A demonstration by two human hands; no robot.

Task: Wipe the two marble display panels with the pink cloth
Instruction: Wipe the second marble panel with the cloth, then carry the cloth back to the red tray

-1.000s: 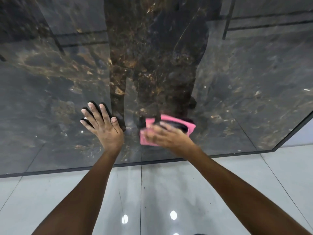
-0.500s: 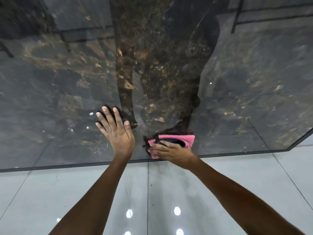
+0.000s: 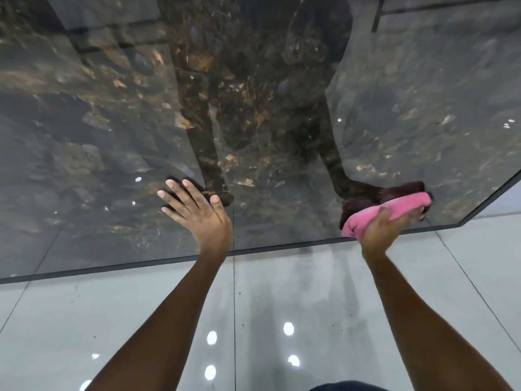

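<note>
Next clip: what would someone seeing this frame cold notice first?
The pink cloth, bunched in the right hand and pressed to the lower right of the dark marble panel, is the one bright thing in view. The left hand lies flat with spread fingers on the panel near the middle. The glossy stone mirrors both arms, and the pale tiled floor below shows round light spots.

Dim, soft light; ceiling lamps glare as white spots on the glossy floor [image 3: 282, 320], wide-angle edges bend, slight blur.
</note>
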